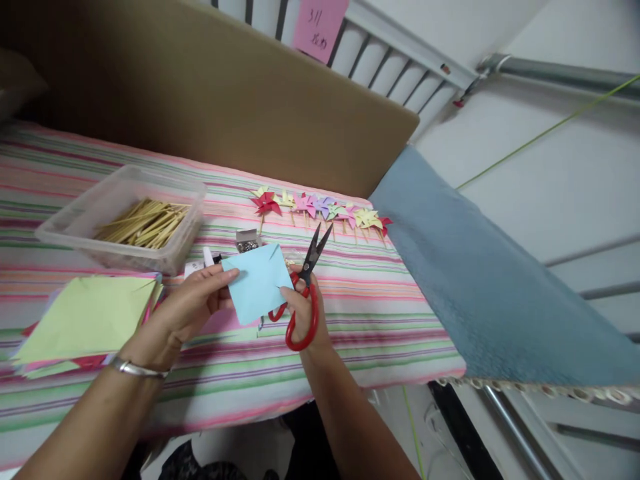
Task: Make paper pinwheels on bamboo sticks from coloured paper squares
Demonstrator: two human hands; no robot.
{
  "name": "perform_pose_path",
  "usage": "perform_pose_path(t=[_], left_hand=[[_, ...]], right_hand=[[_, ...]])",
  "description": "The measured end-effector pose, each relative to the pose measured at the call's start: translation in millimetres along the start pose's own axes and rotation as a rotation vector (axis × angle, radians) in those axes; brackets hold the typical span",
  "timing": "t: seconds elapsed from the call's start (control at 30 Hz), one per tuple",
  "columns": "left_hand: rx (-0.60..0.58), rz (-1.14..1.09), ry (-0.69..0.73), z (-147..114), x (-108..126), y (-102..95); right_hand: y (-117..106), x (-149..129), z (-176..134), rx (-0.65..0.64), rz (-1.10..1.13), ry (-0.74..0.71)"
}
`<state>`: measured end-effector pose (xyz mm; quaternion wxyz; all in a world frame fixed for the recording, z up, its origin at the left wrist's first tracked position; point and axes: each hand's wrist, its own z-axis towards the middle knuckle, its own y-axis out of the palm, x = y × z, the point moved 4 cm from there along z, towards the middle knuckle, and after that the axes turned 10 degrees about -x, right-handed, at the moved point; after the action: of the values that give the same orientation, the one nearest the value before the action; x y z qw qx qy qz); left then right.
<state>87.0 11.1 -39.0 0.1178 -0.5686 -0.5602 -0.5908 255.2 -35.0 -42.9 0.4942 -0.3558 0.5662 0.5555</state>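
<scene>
A square of light blue paper is stretched between my two hands above the striped cloth. My left hand pinches its left edge between thumb and fingers. At the right edge, the thumb of my right hand presses on the paper. Red-handled scissors also hang in my right hand, blades parted and pointing away from me. A short slit shows near the paper's top right corner. Behind the paper sits a small open box of metal pins. Part of a pink sheet lies underneath.
A clear plastic box of wooden sticks stands at the left. In front of it lies a stack of coloured paper. Several paper pinwheels line the back, before a cardboard panel. Blue fabric hangs at the right.
</scene>
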Motion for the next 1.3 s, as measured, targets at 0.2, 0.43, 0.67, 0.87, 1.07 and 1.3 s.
perform_pose_path(t=[0.2, 0.43, 0.67, 0.87, 1.07, 1.3], left_hand=[[0.19, -0.104, 0.124, 7, -22, 14.5], [0.465, 0.146, 0.289, -9, 33, -45.7], [0.362, 0.23, 0.149, -24, 52, -59.8], [0.306, 0.241, 0.161, -28, 55, -65.6], [0.273, 0.231, 0.143, -27, 52, -67.3], [0.28, 0.235, 0.117, -29, 55, -56.4]], right_hand=[[16, 6, -5, 0.003, -0.067, -0.02], [18, 6, -9, -0.353, -0.369, 0.177], [22, -2, -21, -0.693, -0.575, 0.413], [27, -9, -24, -0.728, -0.615, 0.458], [29, -4, -25, -0.713, -0.595, 0.513], [32, -4, -26, -0.718, -0.577, 0.517]])
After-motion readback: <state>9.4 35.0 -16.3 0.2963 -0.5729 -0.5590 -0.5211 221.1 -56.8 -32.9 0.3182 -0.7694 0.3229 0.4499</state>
